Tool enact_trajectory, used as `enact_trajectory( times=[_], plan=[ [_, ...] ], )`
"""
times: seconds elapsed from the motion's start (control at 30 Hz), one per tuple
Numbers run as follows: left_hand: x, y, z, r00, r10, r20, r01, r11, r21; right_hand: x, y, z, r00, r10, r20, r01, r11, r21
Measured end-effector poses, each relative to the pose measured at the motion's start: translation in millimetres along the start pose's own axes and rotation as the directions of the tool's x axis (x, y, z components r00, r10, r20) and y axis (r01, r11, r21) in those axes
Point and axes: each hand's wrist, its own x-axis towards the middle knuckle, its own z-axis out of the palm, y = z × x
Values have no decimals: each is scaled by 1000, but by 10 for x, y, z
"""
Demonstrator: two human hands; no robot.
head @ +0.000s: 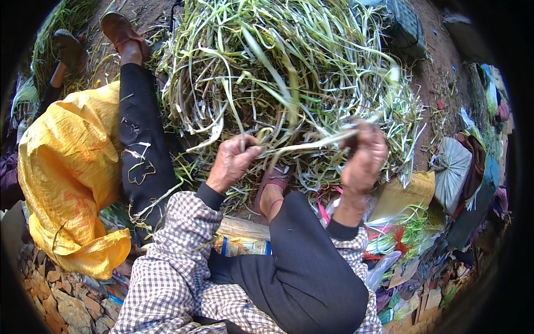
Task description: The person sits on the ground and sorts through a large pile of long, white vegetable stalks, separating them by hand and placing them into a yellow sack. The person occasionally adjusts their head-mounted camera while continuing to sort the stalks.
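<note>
My left hand (238, 160) pinches pale plant stalks between thumb and bent fingers, just in front of a large heap of long green leafy stalks (250, 83). A whitish stalk (319, 142) stretches from near my left hand across to my right hand (365, 158). My right hand is blurred, its fingers curled around the far end of that stalk. Several green leaves above the hands are smeared by motion. The heap lies on the ground between my outstretched left leg (146, 137) and the bent right leg (300, 263).
A yellow woven sack (75, 167) slumps beside my left leg. At right are a bundle of green stalks with red ties (409, 234), a tied grey bag (452, 173) and a dark green bundle (400, 27). Another person's foot (69, 48) shows at upper left. Broken stones (71, 304) lie lower left.
</note>
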Motion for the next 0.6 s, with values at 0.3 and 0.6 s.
enact_trajectory(
  times=[0.3, 0.6],
  plan=[
    [-44, 294, -487, 994, 26, -110, -89, 775, -625, 68, -114, 143, 994, 106, -29, -108, 993, -50],
    [-36, 704, 260, 966, 9, 258, 116, 877, -467, -6, 67, 578, 916, 205, 346, -151, 973, -175]
  ],
)
